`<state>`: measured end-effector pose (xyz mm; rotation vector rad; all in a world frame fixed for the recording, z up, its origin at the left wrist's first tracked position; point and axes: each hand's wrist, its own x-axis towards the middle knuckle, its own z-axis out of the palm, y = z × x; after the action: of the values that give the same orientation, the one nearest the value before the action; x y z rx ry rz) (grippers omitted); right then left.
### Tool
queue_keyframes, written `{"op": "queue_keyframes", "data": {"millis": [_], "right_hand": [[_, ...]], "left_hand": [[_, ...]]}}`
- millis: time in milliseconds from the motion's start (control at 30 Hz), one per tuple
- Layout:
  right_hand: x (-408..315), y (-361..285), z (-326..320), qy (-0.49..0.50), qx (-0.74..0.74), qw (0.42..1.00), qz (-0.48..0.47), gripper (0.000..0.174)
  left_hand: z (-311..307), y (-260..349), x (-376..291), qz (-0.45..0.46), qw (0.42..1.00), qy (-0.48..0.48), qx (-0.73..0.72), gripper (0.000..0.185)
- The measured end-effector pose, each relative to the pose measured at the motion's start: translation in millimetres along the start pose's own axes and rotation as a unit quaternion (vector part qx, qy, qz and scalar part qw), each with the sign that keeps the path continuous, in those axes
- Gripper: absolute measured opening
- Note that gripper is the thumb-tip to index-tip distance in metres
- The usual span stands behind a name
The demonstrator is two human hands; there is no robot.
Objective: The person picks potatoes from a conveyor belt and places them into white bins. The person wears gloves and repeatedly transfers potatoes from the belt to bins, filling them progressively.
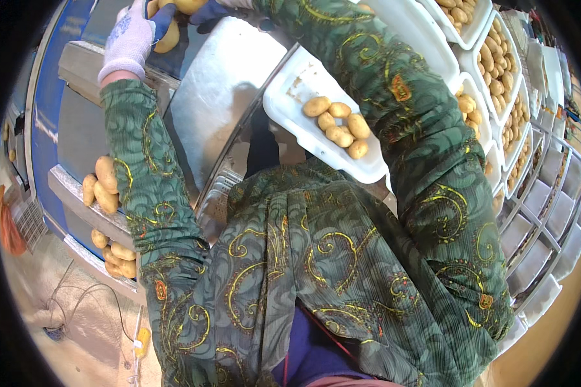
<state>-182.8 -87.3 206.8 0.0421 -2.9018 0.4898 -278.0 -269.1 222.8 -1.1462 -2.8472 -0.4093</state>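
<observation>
My left hand (130, 43), in a white knit glove with blue-coated fingers, is at the top left against several potatoes (167, 38) over the blue conveyor belt. Whether its fingers grip one is unclear. My right hand (213, 14), gloved in blue, reaches in from the right at the top edge beside another potato (186, 5); the frame cuts part of it off. Below the hands slopes a shiny metal chute (222, 67). A white plastic tub (290, 111) stands right of the chute with several potatoes (339, 121) inside.
Metal dividers (87, 203) cross the conveyor; potatoes (104, 181) rest among them by my left forearm. More white tubs (494, 116) full of potatoes stand at right, near metal racking (537, 227). Cables (77, 300) and a yellow control box (142, 341) are at lower left.
</observation>
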Motion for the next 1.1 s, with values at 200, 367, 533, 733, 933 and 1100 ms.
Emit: {"op": "queue_keyframes", "data": {"millis": [200, 367, 533, 733, 933, 1100], "right_hand": [[-128.2, 61.3, -41.4, 0.373, 0.123, 0.919, 0.032, 0.048], [-347.0, 144.0, 32.8, 0.196, 0.039, 0.909, 0.366, 0.072], [-410.6, 112.6, 94.4, -0.173, -0.007, 0.804, 0.569, 0.089], [-404.4, 113.8, 126.9, -0.276, -0.008, 0.783, 0.557, 0.072], [-417.1, 115.7, 128.7, -0.304, -0.011, 0.801, 0.515, 0.059], [-409.5, 90.1, 133.9, -0.363, -0.021, 0.812, 0.456, 0.067]], "left_hand": [[-5.9, 117.8, -68.9, 0.265, 0.934, -0.012, -0.240, 0.042], [133.7, 201.9, -179.0, 0.449, 0.834, -0.298, -0.118, 0.047], [248.1, 213.6, -180.5, 0.542, 0.693, -0.457, 0.133, 0.051], [298.8, 221.4, -187.1, 0.560, 0.650, -0.489, 0.157, 0.047], [309.7, 199.5, -172.1, 0.459, 0.748, -0.478, 0.029, 0.062], [315.8, 209.4, -178.3, 0.446, 0.739, -0.489, 0.125, 0.058]]}}
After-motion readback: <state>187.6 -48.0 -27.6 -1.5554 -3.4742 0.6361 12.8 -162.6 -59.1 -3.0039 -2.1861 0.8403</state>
